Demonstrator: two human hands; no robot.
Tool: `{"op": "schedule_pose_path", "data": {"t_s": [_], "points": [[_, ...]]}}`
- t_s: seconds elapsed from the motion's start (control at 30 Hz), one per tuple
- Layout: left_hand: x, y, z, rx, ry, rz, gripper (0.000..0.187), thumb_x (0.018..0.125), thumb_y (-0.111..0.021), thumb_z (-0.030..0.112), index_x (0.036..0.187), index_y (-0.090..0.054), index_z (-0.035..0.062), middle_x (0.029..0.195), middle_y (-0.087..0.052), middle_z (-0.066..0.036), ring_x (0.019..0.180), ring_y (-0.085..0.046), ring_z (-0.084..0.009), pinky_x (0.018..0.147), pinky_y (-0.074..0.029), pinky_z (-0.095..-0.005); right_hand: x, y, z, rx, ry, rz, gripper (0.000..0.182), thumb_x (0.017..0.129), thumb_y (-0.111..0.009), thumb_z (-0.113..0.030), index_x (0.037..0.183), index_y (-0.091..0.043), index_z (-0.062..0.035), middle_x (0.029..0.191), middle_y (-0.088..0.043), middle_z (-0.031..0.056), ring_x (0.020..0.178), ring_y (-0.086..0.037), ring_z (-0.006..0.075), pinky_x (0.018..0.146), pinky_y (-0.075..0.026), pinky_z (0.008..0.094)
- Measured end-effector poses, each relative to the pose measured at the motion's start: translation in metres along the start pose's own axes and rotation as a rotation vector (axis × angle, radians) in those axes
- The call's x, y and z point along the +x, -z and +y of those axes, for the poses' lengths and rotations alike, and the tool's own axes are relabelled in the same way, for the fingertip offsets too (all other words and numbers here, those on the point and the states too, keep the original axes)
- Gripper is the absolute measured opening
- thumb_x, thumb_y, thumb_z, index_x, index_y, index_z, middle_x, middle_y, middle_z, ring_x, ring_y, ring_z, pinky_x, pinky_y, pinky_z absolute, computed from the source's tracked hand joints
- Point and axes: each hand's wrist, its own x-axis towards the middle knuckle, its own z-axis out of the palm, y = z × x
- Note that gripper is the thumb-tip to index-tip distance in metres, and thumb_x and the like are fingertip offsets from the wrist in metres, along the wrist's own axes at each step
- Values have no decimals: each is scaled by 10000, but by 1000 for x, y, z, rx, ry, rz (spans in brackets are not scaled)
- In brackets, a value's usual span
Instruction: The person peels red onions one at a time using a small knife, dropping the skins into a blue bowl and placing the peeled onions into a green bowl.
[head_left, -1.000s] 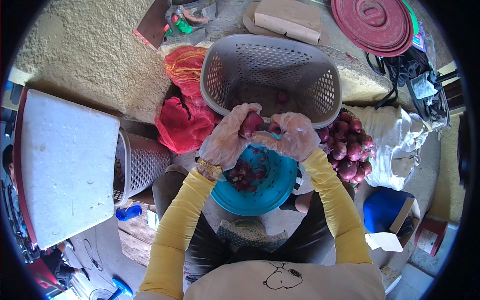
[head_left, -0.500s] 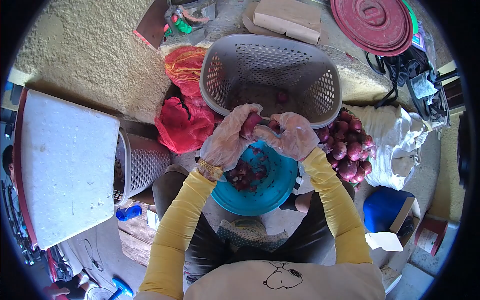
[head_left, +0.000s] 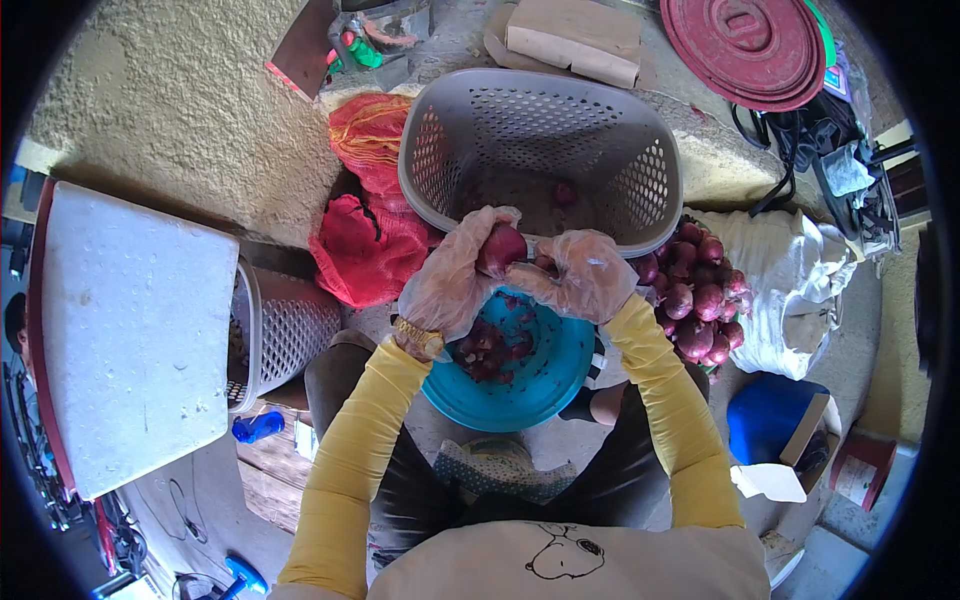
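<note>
My left hand [head_left: 455, 275], in a clear plastic glove, is closed around a red onion [head_left: 502, 249] above the teal basin [head_left: 550, 397]. Just to its right, my right hand [head_left: 580, 275], gloved too, is closed on a small dark red piece [head_left: 545, 262], perhaps an onion, partly hidden by the fingers. Onion skins and bits [head_left: 485, 350] lie in the basin. Behind the hands stands a grey perforated basket [head_left: 545, 90] with an onion [head_left: 565, 193] on its bottom. A pile of red onions [head_left: 708, 300] lies right of my right hand.
Red mesh sacks [head_left: 365, 250] lie left of the basket. A white foam board [head_left: 140, 330] and a second basket [head_left: 290, 330] stand at the left. On the right are a white sack [head_left: 800, 270], a blue container [head_left: 765, 415] and a red lid [head_left: 743, 45].
The onion in my left hand has turned and shows more of its surface. My right hand has shifted slightly, its fingers lower and a little away from that onion.
</note>
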Motion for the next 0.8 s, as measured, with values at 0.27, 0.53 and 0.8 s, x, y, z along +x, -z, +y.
{"op": "schedule_pose_path", "data": {"t_s": [0.27, 0.53, 0.8], "points": [[1, -19, -23, -525, 252, 101, 445, 1116, -465, 357, 1360, -556, -4, 1231, -632, -120, 1084, -639, -199, 947, -546, -316, -4, -10, 12, -119, -76, 53, 623, 731, -815, -659, 906, -702, -72, 769, -686, 123, 755, -691, 348, 684, -539, 450], [1, -13, -15, -442, 202, 49, 472, 1118, -449, 374, 1369, -539, -15, 1237, -632, -149, 1091, -654, -239, 922, -562, -336, -8, -18, 16, -162, -41, 91, 674, 725, -849, -618, 979, -703, -11, 805, -702, 133, 754, -691, 350, 674, -545, 421], [0, -10, -9, -93, -3, 72, 467, 1123, -438, 363, 1373, -532, -21, 1241, -638, -163, 1071, -666, -247, 919, -563, -344, 0, -3, -3, -7, -226, -21, 730, 748, -840, -623, 1023, -705, 40, 846, -704, 199, 806, -697, 390, 714, -544, 442]]}}
